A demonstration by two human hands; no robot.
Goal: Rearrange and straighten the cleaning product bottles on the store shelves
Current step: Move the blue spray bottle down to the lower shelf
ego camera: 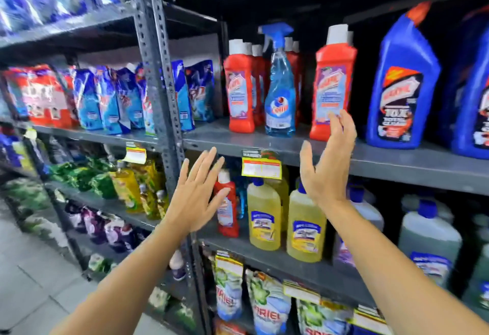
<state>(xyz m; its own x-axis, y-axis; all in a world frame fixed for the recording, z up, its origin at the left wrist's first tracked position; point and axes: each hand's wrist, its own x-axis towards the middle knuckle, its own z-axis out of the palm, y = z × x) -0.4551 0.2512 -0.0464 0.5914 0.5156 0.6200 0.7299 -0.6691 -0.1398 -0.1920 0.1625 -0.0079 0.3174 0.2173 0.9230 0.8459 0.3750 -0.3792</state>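
Observation:
On the grey metal shelf (397, 160) at chest height stand red bottles with white caps: one group (241, 88) at the left and a single one (334, 80) further right. Between them stands a blue spray bottle (280, 88). Two large blue bottles (402, 80) fill the right end. My right hand (328, 160) is raised, fingers apart, just in front of the single red bottle's lower part and holds nothing. My left hand (199, 189) is spread open lower down, in front of the shelf post (158, 70), empty. A small red bottle (227, 205) stands behind its fingertips.
Yellow bottles (264, 218) and pale green jugs (428, 239) line the shelf below. Blue and red refill pouches (111, 99) fill the left bay. Detergent packs (267, 300) sit on the bottom shelf. Yellow price tags (261, 166) hang on the shelf edge. Tiled floor (31, 281) lies at lower left.

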